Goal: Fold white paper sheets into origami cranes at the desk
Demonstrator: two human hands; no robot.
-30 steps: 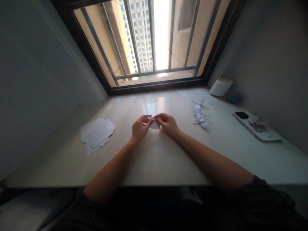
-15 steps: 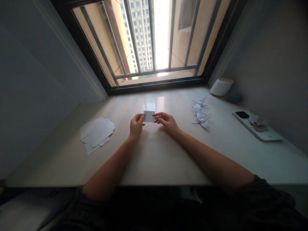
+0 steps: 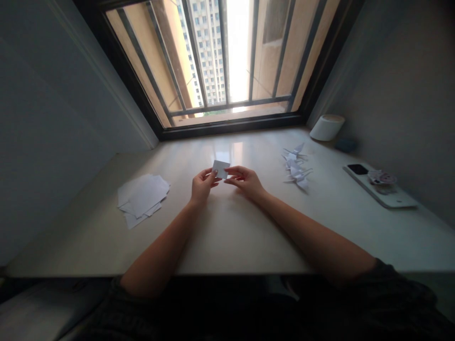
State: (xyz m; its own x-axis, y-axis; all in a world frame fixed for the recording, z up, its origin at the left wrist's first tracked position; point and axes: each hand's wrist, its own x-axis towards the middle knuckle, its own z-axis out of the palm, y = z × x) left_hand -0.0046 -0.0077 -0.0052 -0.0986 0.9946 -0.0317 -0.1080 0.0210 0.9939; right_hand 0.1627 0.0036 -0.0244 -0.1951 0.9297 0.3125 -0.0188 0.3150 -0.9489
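Note:
A small square of folded white paper (image 3: 221,168) is held up between my hands, above the middle of the table and tilted a little. My left hand (image 3: 203,185) pinches its lower left part between thumb and fingers. On the other side, my right hand (image 3: 248,182) has its fingertips at the paper's right edge, the index finger touching it and the thumb slightly below. Whether the right fingers truly grip the paper or only touch it, I cannot tell.
Loose white paper sheets (image 3: 144,196) lie in a pile on the left. Several folded paper cranes (image 3: 296,166) sit on the right. Beyond them are a phone (image 3: 380,187), a white cylindrical object (image 3: 327,128) and a small dark item (image 3: 346,145). A barred window (image 3: 227,125) stands behind the table.
The paper has turned from lying level to a slanted position in my hands. My right thumb has moved down, away from the paper's edge.

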